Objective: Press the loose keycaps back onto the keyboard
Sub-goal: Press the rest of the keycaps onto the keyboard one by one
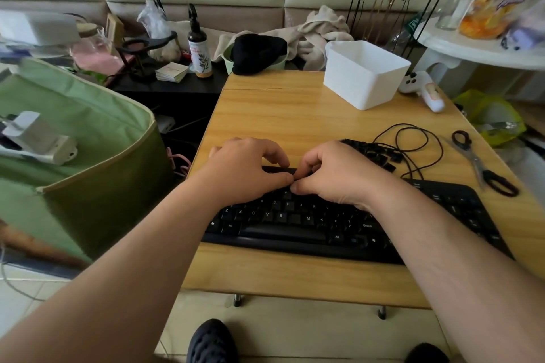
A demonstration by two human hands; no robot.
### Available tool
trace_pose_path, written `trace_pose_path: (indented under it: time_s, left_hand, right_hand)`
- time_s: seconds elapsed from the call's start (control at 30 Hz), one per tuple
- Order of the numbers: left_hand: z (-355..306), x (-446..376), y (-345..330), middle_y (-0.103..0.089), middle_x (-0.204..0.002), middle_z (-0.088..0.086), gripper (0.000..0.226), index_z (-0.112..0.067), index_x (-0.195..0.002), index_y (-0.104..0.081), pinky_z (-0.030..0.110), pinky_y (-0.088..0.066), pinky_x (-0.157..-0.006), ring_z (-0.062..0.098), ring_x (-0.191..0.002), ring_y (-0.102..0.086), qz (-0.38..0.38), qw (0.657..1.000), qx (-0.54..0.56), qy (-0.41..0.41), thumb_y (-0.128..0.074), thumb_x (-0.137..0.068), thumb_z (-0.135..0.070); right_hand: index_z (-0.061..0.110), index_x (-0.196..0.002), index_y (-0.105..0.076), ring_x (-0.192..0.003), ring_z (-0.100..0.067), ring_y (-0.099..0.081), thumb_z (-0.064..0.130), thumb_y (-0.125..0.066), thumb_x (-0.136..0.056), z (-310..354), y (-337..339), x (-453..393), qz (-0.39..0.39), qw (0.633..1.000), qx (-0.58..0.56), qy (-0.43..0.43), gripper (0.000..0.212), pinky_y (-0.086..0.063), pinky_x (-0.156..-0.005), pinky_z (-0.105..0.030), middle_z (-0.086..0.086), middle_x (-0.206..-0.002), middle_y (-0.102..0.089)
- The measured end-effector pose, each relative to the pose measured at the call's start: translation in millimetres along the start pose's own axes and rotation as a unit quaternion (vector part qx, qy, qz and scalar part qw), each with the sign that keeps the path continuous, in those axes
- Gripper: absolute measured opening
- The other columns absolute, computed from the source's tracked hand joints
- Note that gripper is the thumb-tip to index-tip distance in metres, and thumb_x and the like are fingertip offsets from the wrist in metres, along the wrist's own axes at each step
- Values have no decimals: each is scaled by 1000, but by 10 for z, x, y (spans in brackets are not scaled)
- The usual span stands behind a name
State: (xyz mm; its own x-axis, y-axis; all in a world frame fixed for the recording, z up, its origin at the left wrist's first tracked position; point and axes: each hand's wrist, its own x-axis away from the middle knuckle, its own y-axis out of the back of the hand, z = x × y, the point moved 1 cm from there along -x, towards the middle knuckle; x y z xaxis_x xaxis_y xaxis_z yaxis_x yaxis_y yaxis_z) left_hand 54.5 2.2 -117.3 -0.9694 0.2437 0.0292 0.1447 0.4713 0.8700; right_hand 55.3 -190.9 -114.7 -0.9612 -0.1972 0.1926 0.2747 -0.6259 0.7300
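So the biggest thing here is the wooden tabletop (295, 115), pulled in close over the person's knees, which puts everything within easy reach. Off to the left there's a big green fabric bag (73, 156) and along the back a pile of clutter I won't bother listing.

On the near half of the tabletop sits the black keyboard (295, 224), running left to right and square to the person, so both arms come at it evenly. The lower letter rows and the space bar look filled in; the upper rows are hidden under the hands, so I can't tell how many gaps are left.

At the back right there's a white plastic bin (365, 74), looking empty from here. The keyboard's cable (413, 138) lies in loose loops behind it, and a pair of scissors (483, 168) sits near the right edge, well out of the way.

The loose keycaps (371, 153) are heaped just behind the keyboard, right next to the right hand (333, 174), handy for grabbing one at a time, I'd guess.

Both hands meet over the top letter rows. The left hand (250, 171) has fingers curled, thumb meeting the right thumb tip. They seem to be pinching or pressing something small there, probably a keycap, but it's hidden, so can't say for sure.
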Motion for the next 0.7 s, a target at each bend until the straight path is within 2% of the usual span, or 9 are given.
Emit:
trace_pose_path:
  time_s: [0.2, 0.3, 0.43, 0.57, 0.7]
  left_hand:
    - [1, -7, 3, -61, -116, -28, 27, -53, -102, -63, 50, -44, -107, 11, -119, -54, 17, 1000, 5, 8, -69, -82, -69]
    - [-7, -6, -7, -61, -117, -28, 26, -53, -104, -64, 51, -42, -109, 10, -126, -51, 17, 1000, 10, 20, -71, -83, -67]
    - [-20, -13, -27, -61, -114, -29, 29, -49, -104, -67, 51, -42, -109, 10, -122, -53, 26, 999, 17, 34, -72, -81, -67]
    - [5, -37, -39, -63, -106, -29, 42, -52, -96, -66, 50, -46, -105, 12, -116, -56, 29, 996, 53, 67, -70, -62, -76]
    - [-7, -78, -64, -65, -98, -27, 47, -52, -92, -66, 51, -48, -104, 17, -113, -58, 40, 991, 86, 97, -73, -52, -75]
  right_hand:
    - [39, -75, -77, -85, -10, -66, 39, -83, -77, -19, 0, 40, -11, 1000, 5, 6, 6, -59, -81, -38, 13, -81, -72]
    - [41, -76, -77, -85, -10, -66, 42, -82, -78, -25, -5, 57, -19, 1000, 9, 8, 5, -59, -82, -41, 14, -81, -72]
    - [39, -76, -77, -82, -10, -65, 40, -80, -80, -25, -17, 69, -38, 999, 16, 8, 5, -59, -80, -41, 14, -76, -71]
    - [43, -75, -76, -84, -10, -65, 43, -79, -79, -21, -40, 58, -42, 999, 18, 2, 5, -58, -84, -42, 14, -75, -71]
    - [46, -74, -75, -91, -15, -64, 39, -78, -77, -3, -62, 38, -46, 999, 2, -21, 8, -56, -90, -48, 15, -78, -70]
